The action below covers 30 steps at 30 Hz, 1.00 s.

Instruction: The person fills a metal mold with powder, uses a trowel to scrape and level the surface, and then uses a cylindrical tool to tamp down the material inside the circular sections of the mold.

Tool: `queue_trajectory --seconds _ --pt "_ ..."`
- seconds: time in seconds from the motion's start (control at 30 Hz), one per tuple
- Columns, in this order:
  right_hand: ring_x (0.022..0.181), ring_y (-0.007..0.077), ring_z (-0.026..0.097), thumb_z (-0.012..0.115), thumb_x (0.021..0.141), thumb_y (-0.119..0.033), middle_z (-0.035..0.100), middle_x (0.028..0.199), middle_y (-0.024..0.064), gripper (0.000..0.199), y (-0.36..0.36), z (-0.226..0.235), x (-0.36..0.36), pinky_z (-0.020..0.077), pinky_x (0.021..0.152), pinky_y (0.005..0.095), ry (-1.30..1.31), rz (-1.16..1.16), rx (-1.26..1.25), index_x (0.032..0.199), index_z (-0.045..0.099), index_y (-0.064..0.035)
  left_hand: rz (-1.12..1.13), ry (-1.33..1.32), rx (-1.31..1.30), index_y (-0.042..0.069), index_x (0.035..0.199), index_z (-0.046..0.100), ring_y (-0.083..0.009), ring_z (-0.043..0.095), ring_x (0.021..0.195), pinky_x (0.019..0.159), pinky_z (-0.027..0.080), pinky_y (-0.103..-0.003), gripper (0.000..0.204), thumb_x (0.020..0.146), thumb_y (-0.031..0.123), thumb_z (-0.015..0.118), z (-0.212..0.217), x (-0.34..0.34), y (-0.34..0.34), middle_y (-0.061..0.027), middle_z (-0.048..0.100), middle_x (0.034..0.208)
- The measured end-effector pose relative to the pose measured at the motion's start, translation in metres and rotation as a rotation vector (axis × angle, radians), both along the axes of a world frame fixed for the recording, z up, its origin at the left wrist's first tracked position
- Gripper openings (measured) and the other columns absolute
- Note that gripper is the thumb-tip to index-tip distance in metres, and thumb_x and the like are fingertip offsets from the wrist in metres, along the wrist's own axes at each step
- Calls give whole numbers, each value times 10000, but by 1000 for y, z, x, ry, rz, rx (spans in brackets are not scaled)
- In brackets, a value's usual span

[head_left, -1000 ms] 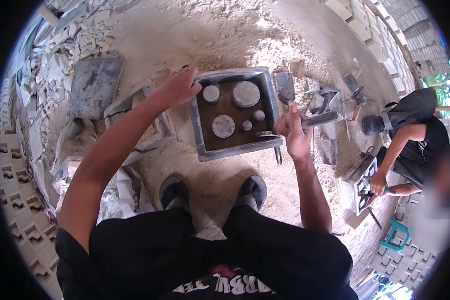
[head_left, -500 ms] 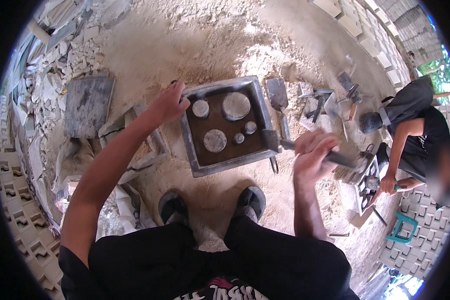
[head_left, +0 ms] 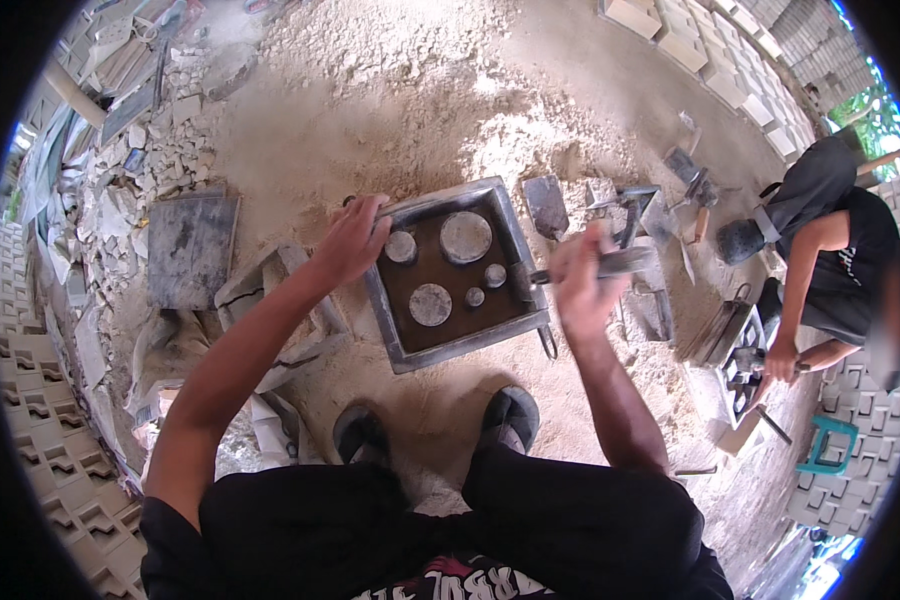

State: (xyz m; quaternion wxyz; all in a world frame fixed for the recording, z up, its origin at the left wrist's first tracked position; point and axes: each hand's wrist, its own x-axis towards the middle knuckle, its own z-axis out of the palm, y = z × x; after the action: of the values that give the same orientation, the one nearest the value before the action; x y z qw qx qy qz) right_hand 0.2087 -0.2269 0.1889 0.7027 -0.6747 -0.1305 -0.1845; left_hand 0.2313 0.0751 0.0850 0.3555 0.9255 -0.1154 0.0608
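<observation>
Left hand (head_left: 355, 238): gripping square metal mould (head_left: 457, 272) by its corner
Right hand (head_left: 582, 282): clenched around trowel (head_left: 610, 264), beside mould

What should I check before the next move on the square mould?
1. Left hand grips the rim of the square grey metal mould at its far left corner: ok.
2. Right hand holds a grey metal tool: ok.
3. Five grey round discs lie inside the mould: ok.
4. Tool's working end: cannot tell, blurred.
5. Person in black crouches apart, on the right: ok.
</observation>
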Motion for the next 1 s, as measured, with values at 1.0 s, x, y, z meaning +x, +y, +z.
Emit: queue_trajectory --seconds 1.0 --pt "476 32 446 552 898 -4 497 554 -39 168 25 -38 80 292 404 253 -246 51 -118 731 560 -23 16 -116 175 45 1334 404 -298 413 1263 1065 230 -471 525 874 248 556 6 -15 -34 -145 470 1312"
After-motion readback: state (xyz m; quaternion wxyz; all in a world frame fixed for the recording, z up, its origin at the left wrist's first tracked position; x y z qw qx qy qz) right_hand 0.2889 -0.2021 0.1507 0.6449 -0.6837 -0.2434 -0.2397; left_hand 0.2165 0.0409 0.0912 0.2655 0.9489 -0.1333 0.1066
